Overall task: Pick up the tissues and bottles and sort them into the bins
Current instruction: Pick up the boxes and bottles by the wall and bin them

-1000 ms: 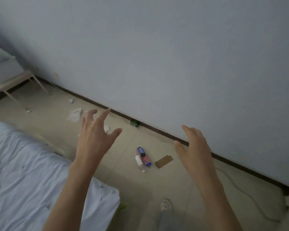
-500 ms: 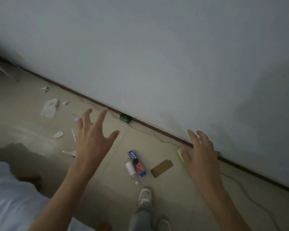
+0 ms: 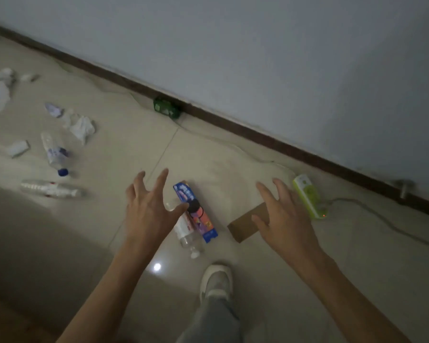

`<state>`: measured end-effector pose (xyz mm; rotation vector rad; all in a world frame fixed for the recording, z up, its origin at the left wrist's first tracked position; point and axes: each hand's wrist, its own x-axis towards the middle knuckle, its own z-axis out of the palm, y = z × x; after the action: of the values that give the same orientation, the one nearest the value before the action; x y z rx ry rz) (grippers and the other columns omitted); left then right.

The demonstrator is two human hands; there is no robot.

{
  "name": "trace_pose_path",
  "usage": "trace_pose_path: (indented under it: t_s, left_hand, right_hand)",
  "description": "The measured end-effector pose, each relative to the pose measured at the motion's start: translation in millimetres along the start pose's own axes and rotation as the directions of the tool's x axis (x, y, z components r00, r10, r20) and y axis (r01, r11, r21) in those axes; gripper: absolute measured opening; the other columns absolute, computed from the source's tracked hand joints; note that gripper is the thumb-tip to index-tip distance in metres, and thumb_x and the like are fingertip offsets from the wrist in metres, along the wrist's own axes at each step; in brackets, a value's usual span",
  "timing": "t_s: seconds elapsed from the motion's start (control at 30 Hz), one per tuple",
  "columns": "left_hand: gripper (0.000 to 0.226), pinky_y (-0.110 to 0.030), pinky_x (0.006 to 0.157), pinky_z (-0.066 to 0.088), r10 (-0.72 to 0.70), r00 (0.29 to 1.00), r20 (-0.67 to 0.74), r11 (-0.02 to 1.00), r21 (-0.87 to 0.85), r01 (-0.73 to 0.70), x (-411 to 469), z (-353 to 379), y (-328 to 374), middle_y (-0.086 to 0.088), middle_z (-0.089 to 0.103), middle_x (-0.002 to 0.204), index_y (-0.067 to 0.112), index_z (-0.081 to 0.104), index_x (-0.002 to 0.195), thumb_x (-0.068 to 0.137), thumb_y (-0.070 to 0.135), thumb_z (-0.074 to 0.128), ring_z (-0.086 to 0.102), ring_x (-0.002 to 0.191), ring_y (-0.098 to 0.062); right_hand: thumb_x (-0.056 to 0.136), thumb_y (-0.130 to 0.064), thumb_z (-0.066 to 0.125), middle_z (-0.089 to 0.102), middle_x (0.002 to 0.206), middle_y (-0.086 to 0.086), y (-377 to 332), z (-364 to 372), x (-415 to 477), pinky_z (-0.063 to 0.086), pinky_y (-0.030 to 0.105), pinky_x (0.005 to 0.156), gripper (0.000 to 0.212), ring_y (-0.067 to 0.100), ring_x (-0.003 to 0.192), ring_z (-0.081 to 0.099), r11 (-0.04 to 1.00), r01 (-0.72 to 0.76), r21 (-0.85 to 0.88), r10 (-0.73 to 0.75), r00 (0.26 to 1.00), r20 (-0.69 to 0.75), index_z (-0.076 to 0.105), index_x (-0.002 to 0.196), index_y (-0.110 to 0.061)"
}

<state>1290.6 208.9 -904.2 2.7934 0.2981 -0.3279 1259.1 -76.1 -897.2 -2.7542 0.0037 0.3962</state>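
In the head view, you are closing in on the litter. The white bed that was filling the lower left a second ago is out of frame, and the pale tiled floor is taking its place.

Your left hand is spreading wide, fingers apart and slightly bent, holding nothing. Its thumb is overlapping the blue cardboard carton; whether it is touching, you cannot tell from here. Your right hand is likewise open and empty, hanging over the flat brown cardboard piece, just beside the green-and-white power strip.

The nearest task item, a clear plastic bottle with a white label, is lying against the carton's left side, right under your left hand. Two more bottles are coming into sight on the left as you step in: a clear bottle with a blue cap and a crushed clear bottle lying flat. Crumpled white tissues are lying scattered beyond them.

Nothing is picked up yet, and no bins are showing. The labelled bottle is looking like the natural first grab.
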Motion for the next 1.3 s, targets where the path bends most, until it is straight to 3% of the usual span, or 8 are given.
trace_pose_path:
  t_s: [0.17,0.3,0.4,0.63,0.9,1.0,1.17,1.3]
  left_hand:
    - [0.113,-0.057,0.113,0.041,-0.093,0.989,0.116,0.994,-0.041,0.098,4.2,139.8,-57.3,-0.016,0.016,0.166,0.044,0.023,0.163,0.071,0.063,0.086,0.018,0.151,-0.044]
    - [0.123,-0.057,0.114,0.039,-0.135,0.975,0.179,0.985,-0.078,0.151,-3.0,213.1,-88.4,-0.012,0.011,0.167,0.048,0.015,0.163,0.067,0.062,0.09,0.019,0.151,-0.044]
    - [0.132,-0.058,0.112,0.042,-0.155,0.967,0.202,0.978,-0.11,0.18,-4.0,243.4,-108.4,-0.009,0.009,0.167,0.046,0.011,0.164,0.063,0.06,0.093,0.027,0.15,-0.044]
    - [0.137,-0.042,0.107,0.047,-0.146,0.963,0.225,0.959,-0.205,0.194,-3.0,267.0,-127.2,-0.011,0.024,0.16,0.041,0.008,0.166,0.063,0.048,0.098,0.049,0.137,-0.032]
    - [0.13,-0.03,0.095,0.043,-0.111,0.976,0.188,0.928,-0.333,0.169,10.7,280.9,-122.9,-0.015,0.037,0.145,0.035,0.016,0.167,0.066,0.025,0.098,0.05,0.119,-0.025]
    - [0.125,-0.031,0.085,0.048,-0.142,0.975,0.174,0.902,-0.383,0.199,10.9,282.7,-122.7,-0.015,0.039,0.142,0.036,0.019,0.166,0.068,0.014,0.093,0.049,0.112,-0.022]
    - [0.122,-0.043,0.099,0.055,-0.166,0.98,0.112,0.918,-0.345,0.195,10.7,291.4,-123.3,-0.014,0.033,0.141,0.041,0.016,0.165,0.071,0.021,0.092,0.056,0.118,-0.036]
    - [0.118,-0.043,0.095,0.053,-0.201,0.969,0.14,0.905,-0.351,0.239,15.7,287.5,-127.0,-0.016,0.031,0.145,0.039,0.013,0.166,0.078,0.013,0.087,0.054,0.125,-0.04]
  right_hand:
    - [0.087,-0.053,0.075,0.012,0.168,0.01,51.3,142.3,24.7,0.037,0.045,0.115,0.096,0.034,0.149,0.024,0.973,0.169,-0.157,-0.125,0.958,0.258,0.019,0.163,-0.036]
    - [0.078,-0.05,0.085,-0.01,0.172,0.007,74.8,222.6,36.6,0.018,0.058,0.126,0.117,0.037,0.159,-0.007,0.903,0.365,-0.228,-0.239,0.866,0.44,0.005,0.163,-0.044]
    - [0.068,-0.049,0.091,-0.015,0.173,0.006,83.7,254.8,50.5,0.012,0.061,0.126,0.13,0.036,0.159,-0.013,0.849,0.457,-0.264,-0.299,0.828,0.473,0.002,0.162,-0.047]
    - [0.067,-0.04,0.093,0.002,0.172,0.008,98.7,277.6,63.5,0.019,0.055,0.124,0.125,0.032,0.159,0.004,0.821,0.496,-0.282,-0.345,0.826,0.446,0.011,0.16,-0.048]
    - [0.074,-0.044,0.086,0.03,0.163,0.003,110.1,283.3,68.3,0.024,0.046,0.122,0.099,0.024,0.151,0.029,0.826,0.516,-0.227,-0.43,0.837,0.339,0.03,0.155,-0.039]
    - [0.076,-0.046,0.083,0.042,0.153,-0.003,110.3,275.6,68.3,0.024,0.045,0.123,0.097,0.02,0.144,0.039,0.846,0.501,-0.18,-0.448,0.853,0.269,0.028,0.155,-0.037]
    - [0.075,-0.049,0.08,0.049,0.146,-0.003,104.1,263.3,81.1,0.03,0.049,0.121,0.098,0.022,0.137,0.047,0.886,0.455,-0.094,-0.44,0.887,0.142,0.028,0.157,-0.034]
    - [0.075,-0.05,0.083,0.051,0.144,-0.004,94.1,252.7,85.3,0.035,0.04,0.116,0.101,0.021,0.131,0.049,0.909,0.416,-0.007,-0.416,0.908,0.048,0.027,0.159,-0.034]
